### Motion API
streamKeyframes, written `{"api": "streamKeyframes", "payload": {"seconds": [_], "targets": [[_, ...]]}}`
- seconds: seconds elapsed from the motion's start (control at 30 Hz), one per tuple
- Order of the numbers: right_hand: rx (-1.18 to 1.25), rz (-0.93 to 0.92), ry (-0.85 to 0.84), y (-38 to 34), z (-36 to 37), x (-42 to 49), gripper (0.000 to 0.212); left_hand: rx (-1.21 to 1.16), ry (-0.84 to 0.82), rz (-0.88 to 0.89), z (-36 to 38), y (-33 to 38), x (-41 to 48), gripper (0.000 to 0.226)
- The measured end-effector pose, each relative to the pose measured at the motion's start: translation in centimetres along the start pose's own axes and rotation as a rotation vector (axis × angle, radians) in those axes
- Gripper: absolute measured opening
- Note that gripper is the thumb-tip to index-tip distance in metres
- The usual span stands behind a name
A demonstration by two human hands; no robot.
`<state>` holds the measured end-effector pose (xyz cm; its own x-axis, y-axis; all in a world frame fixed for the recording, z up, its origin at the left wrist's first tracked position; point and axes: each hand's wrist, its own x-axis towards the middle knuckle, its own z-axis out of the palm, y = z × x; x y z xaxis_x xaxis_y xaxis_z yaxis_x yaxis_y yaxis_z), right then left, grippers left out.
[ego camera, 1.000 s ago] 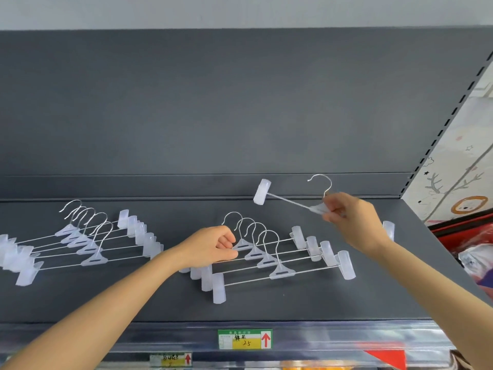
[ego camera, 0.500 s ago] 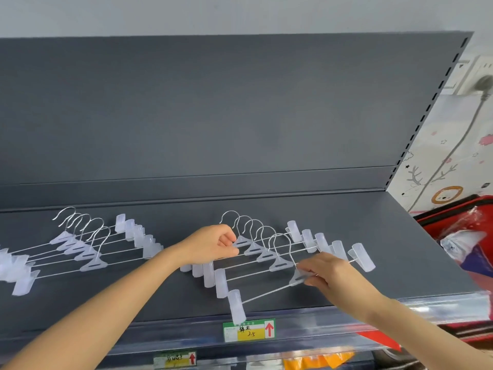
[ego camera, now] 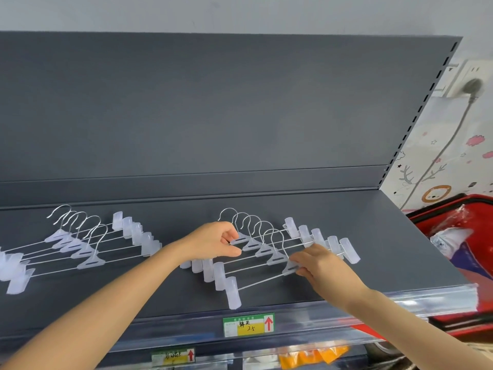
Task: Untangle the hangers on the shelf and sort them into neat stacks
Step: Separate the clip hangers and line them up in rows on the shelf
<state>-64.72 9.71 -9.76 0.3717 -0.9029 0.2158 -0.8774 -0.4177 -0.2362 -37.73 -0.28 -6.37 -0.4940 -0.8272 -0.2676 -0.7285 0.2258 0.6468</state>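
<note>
Two fanned rows of clear clip hangers lie on the dark grey shelf, well apart.

Left stack: 5 wire hooks counted, offset stepwise so each centre tab and end clip overlaps its neighbour. Neither hand touches it; judged finished.

Right stack: 5 hooks counted, same staggered lay.

Left hand: grip pressed together, fingers curled, pinching the centre tab of the rearmost hanger. Likely purpose: pin the row so it does not slide while a new piece is seated.

Right hand: fingertips pinching the centre tab of the front hanger, which lies on the shelf with its bar angled down toward the front edge, left clip nearest the price label. Judged to be aligning it parallel with the others.

No loose or tangled hangers visible elsewhere on the shelf.
</note>
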Motion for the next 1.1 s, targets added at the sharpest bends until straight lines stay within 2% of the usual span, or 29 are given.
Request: {"api": "streamKeyframes", "payload": {"seconds": [0.17, 0.3, 0.57, 0.77, 0.9, 1.1], "targets": [[-0.015, 0.038, 0.05, -0.1, -0.1, -0.1, 0.016, 0.009, -0.015, 0.005, 0.1, -0.3, 0.1, 0.038], [-0.023, 0.075, 0.026, 0.2, -0.1, -0.3, 0.014, 0.02, -0.025, 0.014, 0.2, -0.5, 0.1, 0.04], [-0.153, 0.055, 0.077, -0.1, 0.3, 0.2, 0.027, 0.033, -0.029, 0.017, 0.2, -0.5, 0.6, 0.04], [-0.189, -0.032, 0.079, -0.4, 0.9, 0.7, 0.044, 0.1, -0.029, 0.04, 0.5, -0.2, 0.9, 0.046], [-0.202, -0.018, 0.086, -0.3, 1.0, 1.1, 0.044, 0.146, -0.023, 0.055, 0.7, 0.0, 1.4, 0.052], [-0.217, 0.0, 0.102, 0.9, 0.9, 1.2, 0.043, 0.159, -0.025, 0.066, 0.9, 0.6, 2.9, 0.048]]}}
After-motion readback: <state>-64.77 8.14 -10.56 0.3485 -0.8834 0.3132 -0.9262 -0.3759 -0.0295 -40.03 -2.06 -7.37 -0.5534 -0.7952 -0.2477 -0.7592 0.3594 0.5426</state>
